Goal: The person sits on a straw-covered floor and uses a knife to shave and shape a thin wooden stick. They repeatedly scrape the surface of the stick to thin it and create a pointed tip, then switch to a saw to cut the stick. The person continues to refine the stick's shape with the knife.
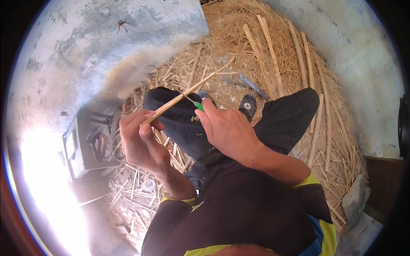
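My left hand [145,138] is closed round the lower end of a pale bamboo strip [171,103]. The strip slants up and away to the right over my left knee, and a thin sliver peels off near its far end. In my right hand [230,132] is a small knife [199,106] with a green handle, mostly covered by my fingers. Its short blade meets the strip around mid-length.
Shavings [226,25] cover the floor around my legs. Long pale bamboo pieces [273,55] lie ahead and to the right. A bluish rod-like tool [255,87] rests beyond my shoes [247,106]. At left, a grey frame-like box [85,145] stands by the wall [106,47].
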